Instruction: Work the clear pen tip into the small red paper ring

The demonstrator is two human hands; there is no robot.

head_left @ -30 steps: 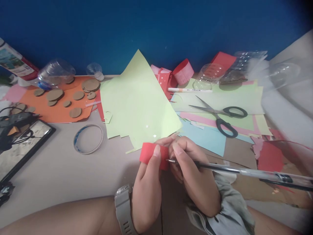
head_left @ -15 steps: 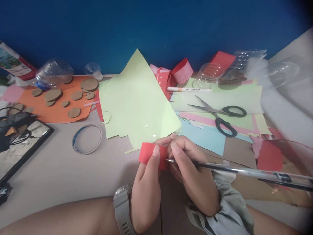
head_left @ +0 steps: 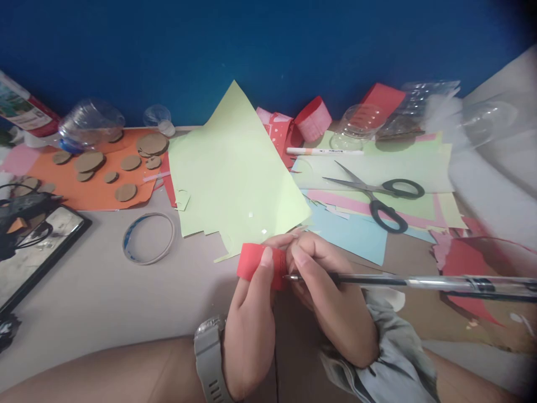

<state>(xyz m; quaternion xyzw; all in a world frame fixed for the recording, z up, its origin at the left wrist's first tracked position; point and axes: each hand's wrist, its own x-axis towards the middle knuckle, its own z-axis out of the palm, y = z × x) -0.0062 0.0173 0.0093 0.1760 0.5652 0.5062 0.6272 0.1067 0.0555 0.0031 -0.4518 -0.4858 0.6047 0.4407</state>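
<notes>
My left hand [head_left: 254, 313] pinches a small strip of red paper [head_left: 250, 261], its thumb lying across the front. Dark pen marks show near the strip's right edge. In my right hand [head_left: 331, 291] a clear pen with black ink [head_left: 390, 281] is gripped, its shaft stretching far to the right and its tip at the strip's right edge. Whether the tip touches the paper I cannot tell. Just beyond both hands lies a large pale green sheet [head_left: 235, 168] with ragged lower edges.
Black-handled scissors [head_left: 373, 193] lie half open on coloured sheets, with a white marker [head_left: 325, 151] behind them. A tape roll [head_left: 149, 262] rests left of my hands. Cardboard discs [head_left: 89, 162] sit on orange paper. A phone-like dark-edged device [head_left: 46, 252] is at far left.
The pen's far end has swung slightly upward, away from me, while its tip stays by the strip's right edge. My left hand and the red paper have barely moved.
</notes>
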